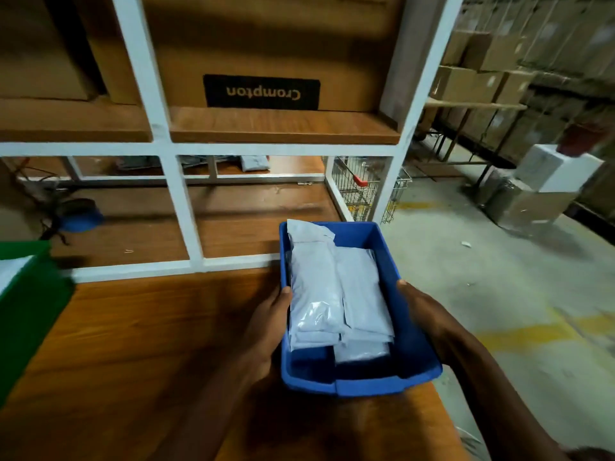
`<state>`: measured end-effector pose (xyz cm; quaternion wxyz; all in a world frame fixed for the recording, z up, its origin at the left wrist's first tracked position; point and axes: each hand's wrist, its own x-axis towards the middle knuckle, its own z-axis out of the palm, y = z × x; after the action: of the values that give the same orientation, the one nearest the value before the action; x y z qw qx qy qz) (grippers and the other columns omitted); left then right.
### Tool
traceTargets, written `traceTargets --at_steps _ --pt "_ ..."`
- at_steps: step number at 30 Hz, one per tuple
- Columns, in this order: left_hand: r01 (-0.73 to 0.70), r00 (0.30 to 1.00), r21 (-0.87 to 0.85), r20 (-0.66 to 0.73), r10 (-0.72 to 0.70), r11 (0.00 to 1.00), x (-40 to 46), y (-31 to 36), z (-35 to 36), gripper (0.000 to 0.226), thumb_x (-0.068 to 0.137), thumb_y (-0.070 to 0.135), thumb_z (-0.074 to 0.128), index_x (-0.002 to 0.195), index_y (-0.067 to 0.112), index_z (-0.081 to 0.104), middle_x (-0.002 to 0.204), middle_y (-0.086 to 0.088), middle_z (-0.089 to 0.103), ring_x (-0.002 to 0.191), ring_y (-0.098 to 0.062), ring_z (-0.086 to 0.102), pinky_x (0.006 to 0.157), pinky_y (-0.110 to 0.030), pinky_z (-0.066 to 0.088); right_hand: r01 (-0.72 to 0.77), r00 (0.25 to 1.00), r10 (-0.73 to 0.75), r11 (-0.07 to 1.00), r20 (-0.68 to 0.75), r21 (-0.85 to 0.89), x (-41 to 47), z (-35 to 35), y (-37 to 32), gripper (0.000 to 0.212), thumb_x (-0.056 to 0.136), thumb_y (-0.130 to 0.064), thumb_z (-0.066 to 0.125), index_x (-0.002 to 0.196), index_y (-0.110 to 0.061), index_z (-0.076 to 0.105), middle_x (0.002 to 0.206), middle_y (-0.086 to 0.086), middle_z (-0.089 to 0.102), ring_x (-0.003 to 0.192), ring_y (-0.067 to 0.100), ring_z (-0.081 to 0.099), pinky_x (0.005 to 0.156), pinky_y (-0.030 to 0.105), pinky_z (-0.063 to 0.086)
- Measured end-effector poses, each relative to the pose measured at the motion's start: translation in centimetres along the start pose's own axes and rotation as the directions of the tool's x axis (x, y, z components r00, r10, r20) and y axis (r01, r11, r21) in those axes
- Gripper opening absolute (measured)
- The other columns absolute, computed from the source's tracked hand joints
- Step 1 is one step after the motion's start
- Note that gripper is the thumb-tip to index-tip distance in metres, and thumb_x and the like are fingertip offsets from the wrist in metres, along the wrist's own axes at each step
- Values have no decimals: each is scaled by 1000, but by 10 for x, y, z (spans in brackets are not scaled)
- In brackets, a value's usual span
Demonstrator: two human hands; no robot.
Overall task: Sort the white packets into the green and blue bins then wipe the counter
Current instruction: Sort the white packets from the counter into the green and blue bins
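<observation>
Hands grip the blue bin (pixel 412 354) from both sides: the left hand (pixel 266 324) clasps its left wall, thumb hooked over the rim and touching the packets inside, and the right hand (pixel 422 314) clasps the right wall, thumb tip on the rim. Whether the bin's base rests on the wooden counter (pixel 133 344) or is lifted just off it cannot be told; its near right corner juts past the counter's right edge.

Inside the blue bin lie the white packets (pixel 319 294), stacked lengthwise in two overlapping rows, the left row higher, with its far end leaning on the bin's far wall. A bare strip of blue floor shows at the near end of the bin.

Well to the left of the blue bin, at the frame's edge, stands the green bin (pixel 26 311), with something white visible at its top. Just beyond the blue bin rises a white shelf frame (pixel 181 207) with wooden boards, and on the shelf above sits a cardboard box (pixel 266 54) with an upside-down "Crompton" label. Right of the blue bin, beyond the counter, a wire trolley (pixel 362 191) stands on the concrete floor (pixel 499 277).
</observation>
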<state>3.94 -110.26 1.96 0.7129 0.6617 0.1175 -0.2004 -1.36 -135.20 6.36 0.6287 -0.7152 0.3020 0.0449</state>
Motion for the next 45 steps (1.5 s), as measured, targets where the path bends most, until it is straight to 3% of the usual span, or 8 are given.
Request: traceTargets --at_steps 4,17,20,24,26,32,37,45 --pt "25 999 -41 -26 -26 999 6 -7 49 30 100 44 51 117 25 66 111 2 72 102 -22 68 101 -46 49 -25 999 26 1000 31 -9 19 -42 3 28 106 -38 42 116 -16 56 103 -2 62 80 6 56 61 19 45" --pt "58 987 31 -155 -52 998 8 5 75 34 100 49 48 117 25 65 115 -3 70 104 -26 67 101 -49 49 4 997 0 998 72 -64 49 -56 3 47 104 -49 43 134 -17 57 130 6 63 108 24 64 94 40 51" --pt "-12 992 113 -127 26 993 2 5 68 36 101 48 47 129 29 60 128 -1 65 111 -21 63 104 -48 47 197 978 -207 934 0 -297 36 -49 -1 50 105 -49 39 149 -27 45 148 7 53 129 32 54 109 45 42" --pt "-219 969 275 -52 242 936 -21 13 45 52 101 52 42 150 35 37 148 13 42 132 -9 42 113 -36 35 371 860 -493 781 -131 -502 -7 -17 -24 51 103 -47 43 151 -31 39 146 7 54 128 33 54 100 40 42" --pt "-309 942 341 -19 335 888 -34 22 21 51 104 45 41 151 29 35 147 12 39 127 0 35 100 -18 33 447 819 -561 753 -117 -483 -30 15 -32 54 101 -51 45 151 -31 40 148 1 53 121 27 59 101 38 41" --pt "-420 885 523 55 462 742 -67 43 -110 50 101 46 42 149 34 37 152 8 42 123 5 35 82 -1 29 580 762 -646 710 -42 -400 -88 161 -34 47 97 -55 51 137 -30 56 131 -3 65 113 18 61 100 43 49" --pt "-409 860 582 -12 509 703 -88 52 -267 62 91 65 46 144 31 48 147 5 51 132 -9 48 111 -27 36 643 734 -678 677 35 -359 -125 321 -27 52 96 -59 49 135 -26 59 129 1 68 91 7 60 92 46 54" --pt "-262 850 750 -118 513 607 -97 73 -481 64 91 61 40 145 28 47 143 -2 56 131 -21 52 108 -36 40 637 767 -612 690 193 -344 -163 527 -23 61 97 -63 44 145 -25 48 139 6 60 99 18 60 95 44 51"
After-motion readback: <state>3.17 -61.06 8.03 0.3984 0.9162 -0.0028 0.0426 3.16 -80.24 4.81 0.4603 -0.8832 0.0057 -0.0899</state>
